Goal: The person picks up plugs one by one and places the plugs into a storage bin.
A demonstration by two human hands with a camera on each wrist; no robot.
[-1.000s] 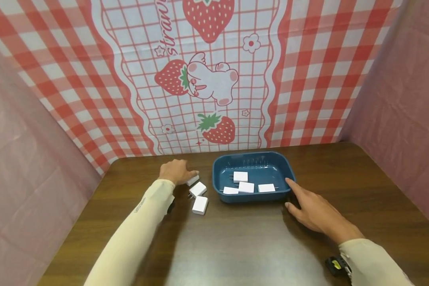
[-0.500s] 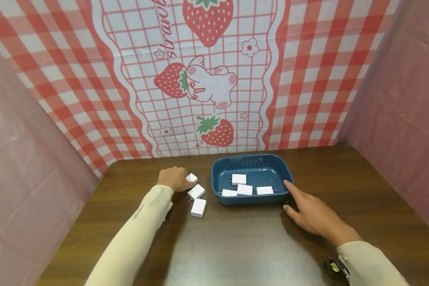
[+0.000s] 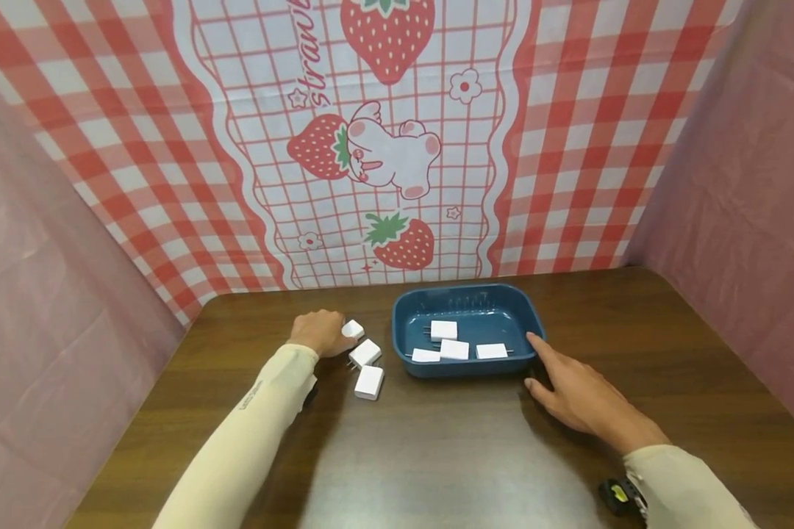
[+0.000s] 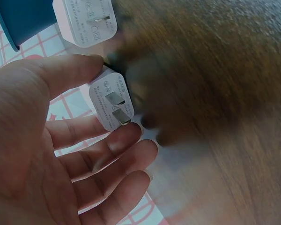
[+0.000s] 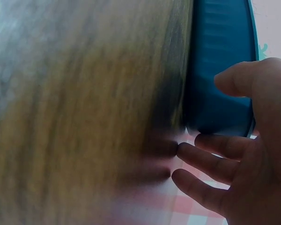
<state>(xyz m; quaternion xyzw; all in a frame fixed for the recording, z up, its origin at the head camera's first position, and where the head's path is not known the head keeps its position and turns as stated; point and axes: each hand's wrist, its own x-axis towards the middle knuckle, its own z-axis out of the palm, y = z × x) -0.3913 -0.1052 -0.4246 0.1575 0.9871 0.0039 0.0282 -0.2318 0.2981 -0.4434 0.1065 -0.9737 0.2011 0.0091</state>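
My left hand [image 3: 318,332] reaches over the table at the left of the blue tray [image 3: 405,369]. Thumb and fingers pinch a white charger plug [image 4: 111,101], whose two flat prongs face the left wrist camera. Beside it lies a second charger plug [image 3: 365,353], and a third white plug [image 3: 369,383] lies nearer the front. My right hand [image 3: 578,389] is at the tray's front right corner, index fingertip at the rim. In the right wrist view its thumb [image 5: 234,79] overlaps the tray's outer wall and the other fingers extend loosely past the corner.
Several white charger plugs [image 3: 454,350] lie inside the tray, mostly along its front side. The brown wooden table [image 3: 437,455] ends at a red checked strawberry cloth [image 3: 397,169] behind, with pink curtains [image 3: 754,220] on both sides.
My left hand has shifted slightly down and left, and more of the farthest charger plug shows beside its fingers. The right hand stays at the tray corner.
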